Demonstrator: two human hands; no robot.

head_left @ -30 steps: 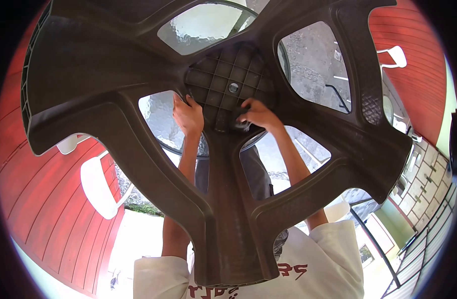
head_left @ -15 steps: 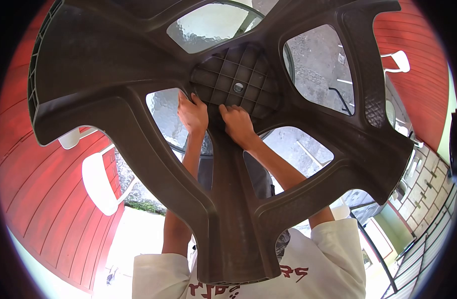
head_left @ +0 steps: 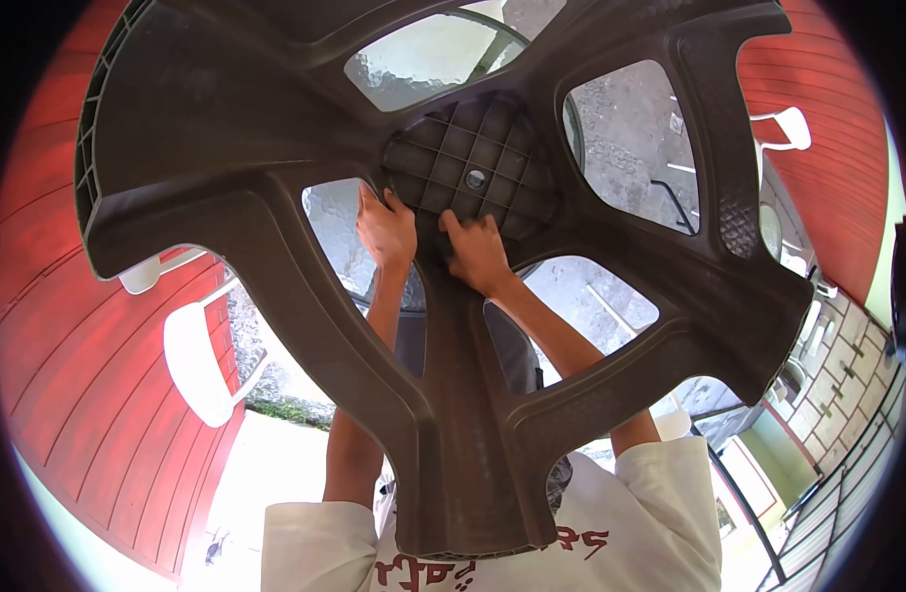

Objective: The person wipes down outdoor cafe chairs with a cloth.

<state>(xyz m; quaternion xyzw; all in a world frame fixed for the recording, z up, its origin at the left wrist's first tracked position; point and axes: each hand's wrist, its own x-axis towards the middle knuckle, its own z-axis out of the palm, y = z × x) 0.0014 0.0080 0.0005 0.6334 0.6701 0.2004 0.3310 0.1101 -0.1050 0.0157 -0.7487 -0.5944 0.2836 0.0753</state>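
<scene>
A large dark brown plastic frame point(head_left: 473, 414), with broad spokes and a ribbed hub with a hole, fills most of the head view. My left hand point(head_left: 387, 235) reaches through one opening and is closed on the spoke beside the hub, thumb pointing up. My right hand point(head_left: 476, 255) grips the same spoke from the other side, its fingers curled near the hub's lower edge. Parts of both forearms are hidden behind the frame.
Textured glass point(head_left: 428, 64) shows through the frame's upper opening. White chairs point(head_left: 198, 365) stand at the left, and another white chair point(head_left: 792, 128) at the right. Red plank walls point(head_left: 88, 414) rise on both sides. A stone-patterned wall point(head_left: 848, 365) and metal bars are at the right.
The frame has shifted slightly, its left edge moving right. My hands have moved a little right with it, and the fingers of my right hand have changed position slightly.
</scene>
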